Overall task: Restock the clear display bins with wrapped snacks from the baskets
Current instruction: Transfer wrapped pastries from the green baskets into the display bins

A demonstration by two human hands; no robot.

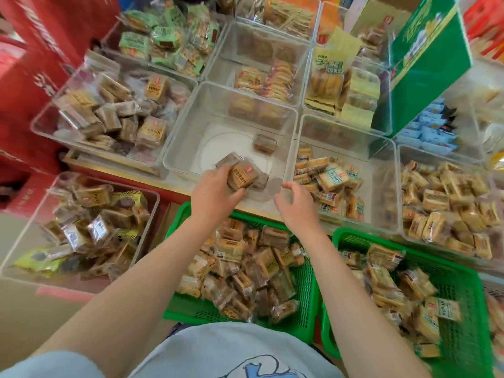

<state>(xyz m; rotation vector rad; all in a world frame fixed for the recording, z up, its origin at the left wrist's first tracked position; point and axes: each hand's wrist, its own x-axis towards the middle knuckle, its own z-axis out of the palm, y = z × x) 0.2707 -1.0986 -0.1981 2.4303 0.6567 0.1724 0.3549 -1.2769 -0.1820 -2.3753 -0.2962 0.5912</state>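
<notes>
**Q:** How is the present step best carried out?

**A:** A small clutch of brown wrapped snacks (241, 174) is held in the left hand (215, 188), the fingers curled round the packets, just inside the near wall of the nearly empty clear bin (188, 132) at the centre. It is judged that the packets should be lowered close to the bin floor before release, so that nothing bounces over the low near wall. The right hand (296, 199) is held at the near rim with its fingers loosely curled and apart, nothing being gripped; it may be used to catch strays.

**Q:** How are the packets oriented?

**A:** The uppermost packet is held label up, its long axis running from near left to far right. One loose packet (264, 143) already lies on the bin floor, far right of the hand.

**Q:** Where is further stock taken from?

**A:** From the left green basket (305, 296), directly near of the bin.
</notes>
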